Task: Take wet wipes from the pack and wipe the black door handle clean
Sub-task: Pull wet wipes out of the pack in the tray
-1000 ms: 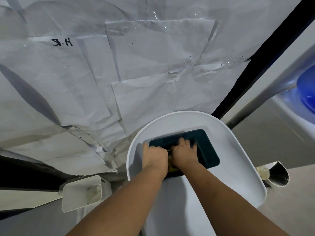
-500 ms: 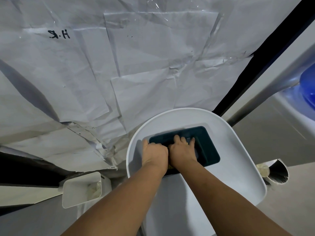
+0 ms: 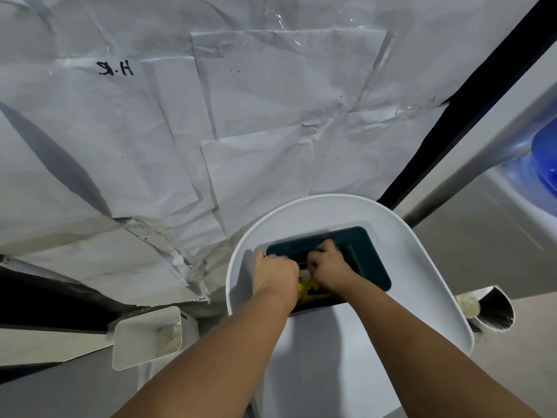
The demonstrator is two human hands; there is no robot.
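A yellow wet wipes pack (image 3: 312, 290) lies in a dark teal tray (image 3: 369, 260) on a white rounded seat (image 3: 416, 291). My left hand (image 3: 274, 274) is closed on the pack's left end and holds it down. My right hand (image 3: 328, 265) has its fingers curled and pinches at the pack's opening, where a bit of white (image 3: 304, 273) shows. I cannot tell whether it grips the flap or a wipe. Both hands hide most of the pack. No black door handle is clearly in view.
White paper sheets (image 3: 241, 116) taped together cover the surface ahead, with a black strip (image 3: 452, 116) along its right edge. A white bin (image 3: 132, 351) with crumpled wipes sits at the lower left. A silver tube end (image 3: 494, 312) is at the right, below a blue object (image 3: 545, 158).
My right hand's fingers, stretched flat over the tray before, have curled into a pinch at the pack's opening. The yellow pack shows more between my hands. My left hand has stayed put.
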